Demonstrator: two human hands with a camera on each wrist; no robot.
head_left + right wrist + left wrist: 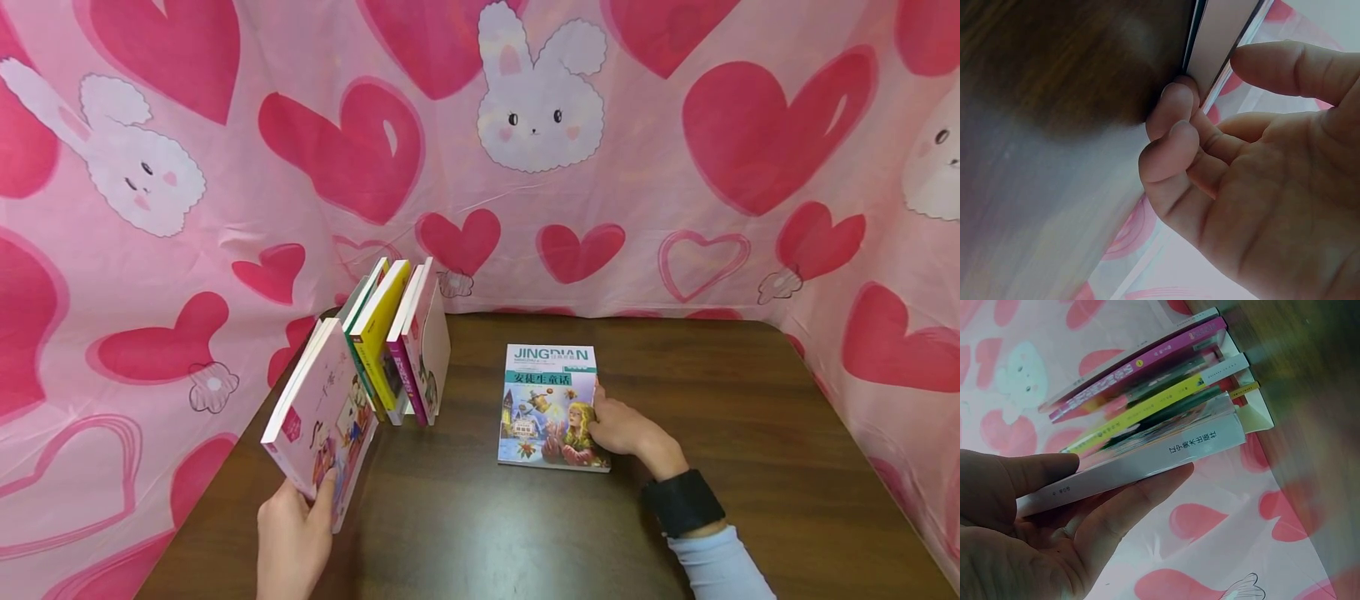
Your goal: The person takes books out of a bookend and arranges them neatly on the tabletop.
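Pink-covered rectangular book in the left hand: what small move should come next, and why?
I'd probably push the pink-covered book forward, level with the row of upright multicoloured books: the left hand grips it on edge, its near end jutting past theirs.

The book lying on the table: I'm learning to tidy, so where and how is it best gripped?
Probably grip the book by its right edge, from the right, thumb above, fingers below: it lies flat, cover up, offering a thin edge to pinch. The right hand is there; the standing books are off left.
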